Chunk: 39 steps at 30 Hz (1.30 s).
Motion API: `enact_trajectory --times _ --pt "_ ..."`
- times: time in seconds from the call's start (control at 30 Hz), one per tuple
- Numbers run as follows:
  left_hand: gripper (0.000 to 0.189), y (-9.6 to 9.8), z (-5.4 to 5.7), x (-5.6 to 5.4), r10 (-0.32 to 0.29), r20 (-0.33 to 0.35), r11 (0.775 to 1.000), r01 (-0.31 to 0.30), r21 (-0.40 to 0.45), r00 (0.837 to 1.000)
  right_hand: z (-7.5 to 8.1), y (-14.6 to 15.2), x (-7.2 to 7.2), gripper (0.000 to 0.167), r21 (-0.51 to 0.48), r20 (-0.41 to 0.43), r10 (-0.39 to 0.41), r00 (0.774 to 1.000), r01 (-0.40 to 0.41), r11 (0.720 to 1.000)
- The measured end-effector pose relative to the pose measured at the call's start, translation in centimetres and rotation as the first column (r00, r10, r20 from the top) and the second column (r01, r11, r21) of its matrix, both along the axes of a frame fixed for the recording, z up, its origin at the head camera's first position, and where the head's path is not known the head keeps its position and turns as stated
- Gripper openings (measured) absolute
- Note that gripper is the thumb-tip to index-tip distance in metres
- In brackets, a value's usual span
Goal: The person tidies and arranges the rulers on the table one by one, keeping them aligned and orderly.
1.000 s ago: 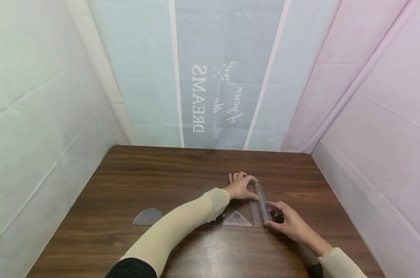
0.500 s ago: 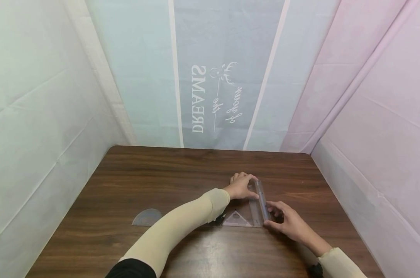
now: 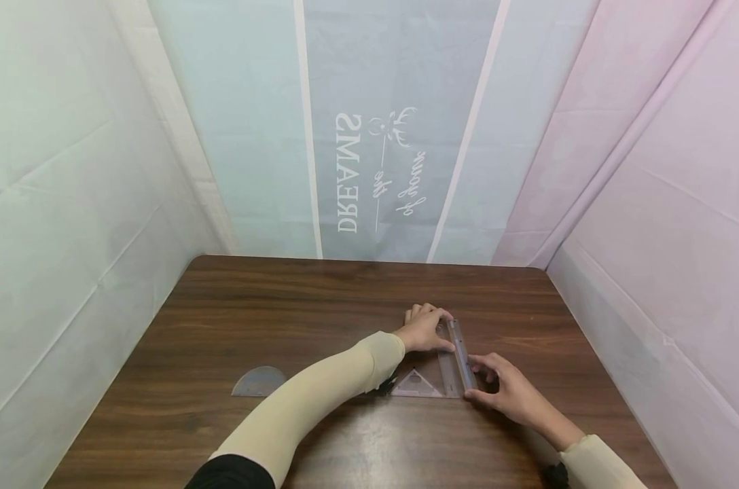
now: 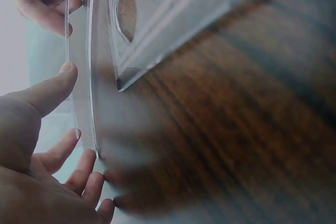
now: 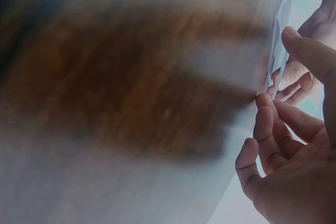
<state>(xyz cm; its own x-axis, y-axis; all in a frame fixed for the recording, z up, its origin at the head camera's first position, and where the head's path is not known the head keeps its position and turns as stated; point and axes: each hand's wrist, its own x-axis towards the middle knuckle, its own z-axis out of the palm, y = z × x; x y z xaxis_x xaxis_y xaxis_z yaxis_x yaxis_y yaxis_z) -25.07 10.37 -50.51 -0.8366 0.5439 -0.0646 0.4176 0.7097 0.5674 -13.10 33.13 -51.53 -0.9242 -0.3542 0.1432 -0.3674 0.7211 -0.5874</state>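
Note:
In the head view, a clear ruler (image 3: 463, 358) lies lengthwise away from me, right of the table's middle. My left hand (image 3: 423, 331) pinches its far part between thumb and index finger, with the other fingers curled. At the near end, my right hand (image 3: 509, 390) grips it with thumb and fingers. Seen from the left wrist, this ruler (image 4: 69, 45) stands a little off the tabletop. A second clear strip, like another ruler (image 3: 448, 372), lies just left of it. Beside that is a clear set square (image 3: 417, 387), partly hidden by my left hand.
A clear protractor (image 3: 258, 382) lies on the left side of the brown wooden table (image 3: 284, 299), its right end near my left sleeve (image 3: 327, 373). Fabric screens (image 3: 400, 238) enclose the table behind and at both sides.
The fingers of my left hand have drawn in slightly from their more spread pose. Both hands stay at the ruler, and the other things have not moved.

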Motion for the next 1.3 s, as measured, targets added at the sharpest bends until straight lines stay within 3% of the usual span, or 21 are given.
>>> enact_trajectory --times 0.37,1.07,1.3 --pt "0.065 -0.02 0.07 0.21 -0.020 -0.003 0.999 0.020 -0.030 1.000 0.55 -0.15 0.19 0.067 0.012 0.036 0.002 0.999 -0.002 1.000" --pt "0.064 0.30 -0.64 -0.15 -0.023 -0.009 0.999 0.022 -0.037 1.000 0.77 -0.57 0.11 0.064 0.049 0.008 -0.007 1.000 0.006 0.999" --pt "0.064 0.23 -0.38 0.00 -0.018 -0.019 0.999 0.017 -0.040 1.000 0.72 -0.56 0.09 0.064 0.057 0.004 -0.011 1.000 0.011 0.998"
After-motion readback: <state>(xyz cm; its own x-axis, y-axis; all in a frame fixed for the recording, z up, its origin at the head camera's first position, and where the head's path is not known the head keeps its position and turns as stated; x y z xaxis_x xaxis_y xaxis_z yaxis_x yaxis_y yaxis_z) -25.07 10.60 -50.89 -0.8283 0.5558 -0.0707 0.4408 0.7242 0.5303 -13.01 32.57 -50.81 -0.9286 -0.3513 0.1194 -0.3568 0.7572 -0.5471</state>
